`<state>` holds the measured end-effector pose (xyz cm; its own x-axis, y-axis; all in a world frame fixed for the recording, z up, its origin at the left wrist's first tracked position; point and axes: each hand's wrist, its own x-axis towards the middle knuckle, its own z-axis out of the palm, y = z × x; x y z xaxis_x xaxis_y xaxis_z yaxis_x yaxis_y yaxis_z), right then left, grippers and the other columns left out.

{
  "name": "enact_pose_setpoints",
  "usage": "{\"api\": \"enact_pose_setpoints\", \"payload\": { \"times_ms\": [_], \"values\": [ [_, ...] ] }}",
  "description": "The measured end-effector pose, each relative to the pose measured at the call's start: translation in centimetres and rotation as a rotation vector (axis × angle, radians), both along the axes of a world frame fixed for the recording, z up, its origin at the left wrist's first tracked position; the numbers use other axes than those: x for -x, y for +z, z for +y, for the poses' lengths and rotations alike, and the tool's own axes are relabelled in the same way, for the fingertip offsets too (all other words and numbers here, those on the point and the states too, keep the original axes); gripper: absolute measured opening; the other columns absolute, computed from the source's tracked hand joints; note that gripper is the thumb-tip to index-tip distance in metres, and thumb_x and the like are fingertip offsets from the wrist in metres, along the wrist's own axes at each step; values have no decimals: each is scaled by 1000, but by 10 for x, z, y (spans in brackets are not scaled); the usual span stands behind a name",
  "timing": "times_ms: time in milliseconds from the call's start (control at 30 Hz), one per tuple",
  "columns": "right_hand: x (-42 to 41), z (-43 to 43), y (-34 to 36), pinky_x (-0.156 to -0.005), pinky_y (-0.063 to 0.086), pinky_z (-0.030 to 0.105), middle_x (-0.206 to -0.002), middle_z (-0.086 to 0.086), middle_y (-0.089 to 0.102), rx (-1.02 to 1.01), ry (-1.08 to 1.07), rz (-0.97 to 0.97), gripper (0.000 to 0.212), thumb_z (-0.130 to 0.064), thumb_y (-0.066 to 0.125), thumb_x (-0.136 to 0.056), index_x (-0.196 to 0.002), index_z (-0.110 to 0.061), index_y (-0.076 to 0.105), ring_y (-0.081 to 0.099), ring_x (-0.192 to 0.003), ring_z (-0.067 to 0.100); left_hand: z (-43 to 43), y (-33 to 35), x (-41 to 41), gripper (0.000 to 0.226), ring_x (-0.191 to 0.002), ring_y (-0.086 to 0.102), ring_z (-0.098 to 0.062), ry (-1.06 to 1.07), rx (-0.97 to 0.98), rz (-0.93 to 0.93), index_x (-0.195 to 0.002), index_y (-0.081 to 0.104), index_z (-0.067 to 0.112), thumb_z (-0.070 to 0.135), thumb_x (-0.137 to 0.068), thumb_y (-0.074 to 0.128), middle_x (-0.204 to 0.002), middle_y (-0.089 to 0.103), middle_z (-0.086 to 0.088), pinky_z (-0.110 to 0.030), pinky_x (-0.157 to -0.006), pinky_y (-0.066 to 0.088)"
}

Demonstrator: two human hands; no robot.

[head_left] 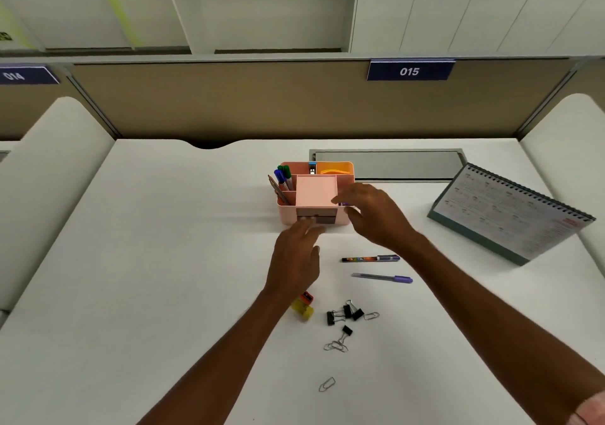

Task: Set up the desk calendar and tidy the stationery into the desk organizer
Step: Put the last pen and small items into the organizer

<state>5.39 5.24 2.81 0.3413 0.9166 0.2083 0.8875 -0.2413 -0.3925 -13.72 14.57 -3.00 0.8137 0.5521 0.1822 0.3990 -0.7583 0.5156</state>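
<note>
A pink desk organizer [344, 180] stands mid-desk, holding several pens [284, 177], a pencil, a pink note pad and orange notes. My left hand [296, 256] reaches to its front drawer [316, 219], fingers spread, holding nothing. My right hand [376, 216] hovers at the organizer's right front corner, fingers apart; a small purple thing shows by its fingertips, and I cannot tell whether it is gripped. The desk calendar [510, 213] stands upright at the right. A dark marker [370, 258] and a purple pen [383, 278] lie on the desk.
Binder clips [345, 314] and paper clips [335, 346] lie scattered near me, one paper clip [326, 384] closer still. A yellow and orange sharpener [304, 306] sits under my left wrist. A grey cable hatch [386, 164] lies behind the organizer, and padded dividers flank the desk.
</note>
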Motion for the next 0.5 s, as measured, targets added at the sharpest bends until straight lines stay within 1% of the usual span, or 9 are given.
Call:
{"api": "enact_pose_setpoints", "payload": {
  "times_ms": [67, 167, 233, 333, 400, 467, 500],
  "values": [
    [11, -19, -9, -102, 52, 36, -131, 3, 68, 14, -41, 61, 32, -8, 67, -94, -124, -19, 71, 61, -121, 22, -10, -4, 18, 43, -141, 49, -17, 40, 85, 15, -139, 63, 23, 16, -97, 66, -150, 56, 1, -37, -119, 39],
    [25, -46, -26, -100, 52, 37, -128, 1, 68, 25, -89, 165, 30, -9, 65, -96, -123, -20, 71, 61, -119, 19, -22, -11, 44, 39, -139, 49, -14, 117, 189, 61, -139, 62, 23, 19, -100, 62, -147, 57, 5, -38, -114, 42],
    [37, -61, -39, -97, 51, 33, -124, -4, 68, 44, -119, 232, 30, -10, 64, -96, -122, -23, 71, 61, -114, 15, -28, -15, 58, 37, -137, 49, -13, 184, 236, 76, -136, 63, 24, 19, -99, 62, -144, 57, 7, -36, -112, 43],
    [54, -82, -60, -92, 51, 26, -116, -11, 68, 75, -151, 298, 29, -13, 67, -95, -119, -28, 73, 62, -107, 8, -35, -19, 74, 37, -136, 49, -14, 253, 277, 120, -133, 63, 25, 19, -96, 64, -141, 57, 9, -39, -110, 43],
    [59, -98, -74, -87, 55, 31, -114, -10, 68, 98, -216, 280, 28, -16, 71, -93, -118, -27, 73, 63, -105, 10, -39, -21, 81, 38, -135, 50, -16, 257, 284, 129, -133, 63, 23, 18, -95, 65, -141, 58, 7, -40, -110, 44],
    [55, -115, -86, -80, 58, 39, -117, -4, 67, 150, -314, 161, 28, -15, 76, -87, -114, -23, 74, 63, -109, 19, -41, -22, 85, 39, -135, 51, -16, 250, 286, 143, -134, 63, 22, 17, -95, 65, -141, 59, 6, -40, -109, 45],
    [51, -123, -92, -77, 58, 40, -119, 0, 67, 188, -352, 92, 30, -14, 77, -85, -113, -21, 74, 62, -109, 23, -41, -23, 86, 39, -134, 52, -17, 242, 294, 147, -134, 63, 22, 17, -95, 65, -141, 58, 6, -40, -109, 45]
  ]
}}
